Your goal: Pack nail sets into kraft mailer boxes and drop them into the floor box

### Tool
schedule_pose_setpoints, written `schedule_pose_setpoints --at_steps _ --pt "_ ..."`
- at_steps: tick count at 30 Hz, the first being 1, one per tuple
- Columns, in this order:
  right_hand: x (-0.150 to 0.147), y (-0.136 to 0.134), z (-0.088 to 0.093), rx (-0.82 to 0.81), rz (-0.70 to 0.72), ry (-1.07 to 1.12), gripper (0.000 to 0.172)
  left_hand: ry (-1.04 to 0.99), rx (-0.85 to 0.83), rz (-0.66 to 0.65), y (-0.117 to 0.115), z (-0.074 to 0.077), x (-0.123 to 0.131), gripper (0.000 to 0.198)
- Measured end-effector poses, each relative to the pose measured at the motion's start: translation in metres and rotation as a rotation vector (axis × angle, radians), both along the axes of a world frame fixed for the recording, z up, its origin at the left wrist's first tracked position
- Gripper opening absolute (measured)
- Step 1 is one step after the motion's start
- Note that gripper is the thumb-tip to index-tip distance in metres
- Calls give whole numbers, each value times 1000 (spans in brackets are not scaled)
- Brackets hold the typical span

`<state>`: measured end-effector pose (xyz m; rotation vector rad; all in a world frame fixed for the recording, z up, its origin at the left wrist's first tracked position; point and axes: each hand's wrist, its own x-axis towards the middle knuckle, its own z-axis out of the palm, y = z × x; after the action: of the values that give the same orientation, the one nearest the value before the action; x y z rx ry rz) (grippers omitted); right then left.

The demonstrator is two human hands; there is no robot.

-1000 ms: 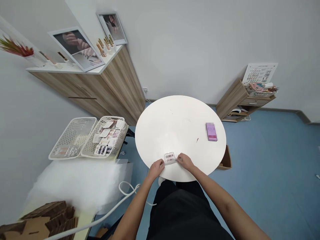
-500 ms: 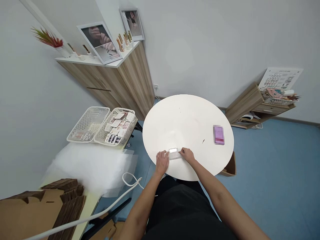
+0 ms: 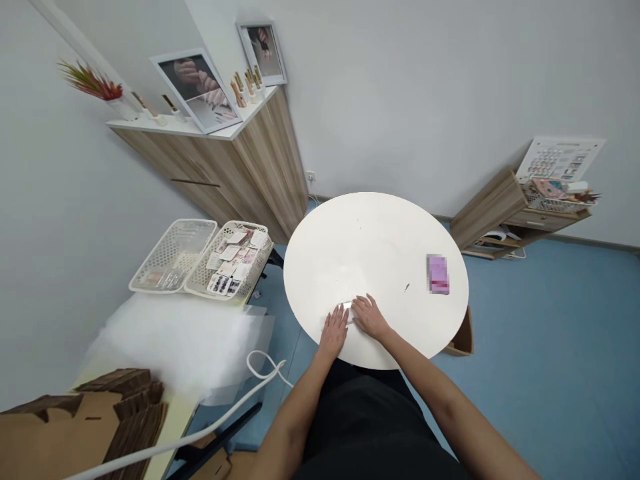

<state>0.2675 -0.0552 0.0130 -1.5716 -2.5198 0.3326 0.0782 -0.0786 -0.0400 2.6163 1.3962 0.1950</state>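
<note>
Left hand [image 3: 334,332] and right hand [image 3: 369,317] spread flat, grips apart, unclamped, over small plastic packet [image 3: 347,305], lower middle of round white bench [image 3: 370,247].

The room is bright and evenly lit, with flat, diffuse light across the pale wall [image 3: 425,87] and no lamp in view. Shadows are faint: only a soft grey shade lies on the white round table [image 3: 375,253] beside the left hand [image 3: 334,335] and right hand [image 3: 369,317]. A small, sharp glare shows on the clear plastic piece [image 3: 346,305] at lower middle of the frame. The pink packet [image 3: 438,275] at the right of the table is a blocky mosaic, its detail lost. Wide-angle distortion leans the wooden cabinet [image 3: 255,173] at upper left and stretches the cardboard [image 3: 90,433] at lower left, where detail also looks softer.
</note>
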Motion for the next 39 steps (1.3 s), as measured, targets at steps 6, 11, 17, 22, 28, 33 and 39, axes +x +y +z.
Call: schedule_pose_setpoints --at_steps 6,11,17,22,28,33,39 --pt "-1 -9 -25 -41 95 -80 58 -17 -16 22 12 -1 -4 60" --pt "-4 0 -33 -30 112 -99 52 -66 -41 -42 29 -7 -11 54" --pt "-7 -2 -33 -18 52 -79 50 -161 -123 -142 44 -11 -22 55" --pt "-8 -10 -27 -27 10 -55 43 -193 -188 -98 40 -9 -22 53" --pt "-6 -19 -16 -18 18 -45 42 -182 -363 -112 35 12 -20 55" --pt "-10 -30 -14 -11 33 -74 40 -139 -396 -152 27 28 -22 55" --pt "-17 -30 -1 -14 4 -121 36 -98 -234 -92 9 42 -15 58"
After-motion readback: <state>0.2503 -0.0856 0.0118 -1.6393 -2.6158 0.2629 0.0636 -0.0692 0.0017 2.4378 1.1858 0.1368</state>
